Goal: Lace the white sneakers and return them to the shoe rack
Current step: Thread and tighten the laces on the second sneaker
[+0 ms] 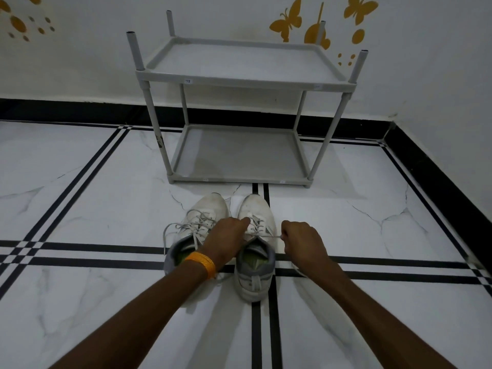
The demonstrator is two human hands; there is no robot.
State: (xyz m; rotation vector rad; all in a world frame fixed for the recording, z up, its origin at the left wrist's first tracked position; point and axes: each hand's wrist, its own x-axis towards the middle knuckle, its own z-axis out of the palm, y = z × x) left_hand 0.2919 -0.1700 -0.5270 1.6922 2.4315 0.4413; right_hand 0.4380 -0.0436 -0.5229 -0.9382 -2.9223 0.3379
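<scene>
Two white lace-up sneakers with grey heel collars stand side by side on the white marble-look floor (93,209), toes pointing at a grey plastic two-shelf shoe rack (239,83) that stands against the white wall. Both sneakers sit just in front of the rack's lower shelf, touching or nearly touching each other. The left sneaker (205,209) has loose grey-white laces (173,227) spilling off its left side onto the floor. The right sneaker (257,278) has its laces threaded through the upper eyelets. The left hand (226,238), with an orange band (203,262) on its wrist, reaches over between the two sneakers, its fingers curled together and pinching at the lacing on the right sneaker's tongue. The right hand (300,241) is off to the right of that sneaker, fingers closed in a pinch on a lace end (269,236) drawn taut sideways from the shoe. Both shelves of the rack hold nothing. Black double stripes cross the floor under the sneakers, and yellow butterfly decals (287,22) mark the wall above and to the right of the rack.
</scene>
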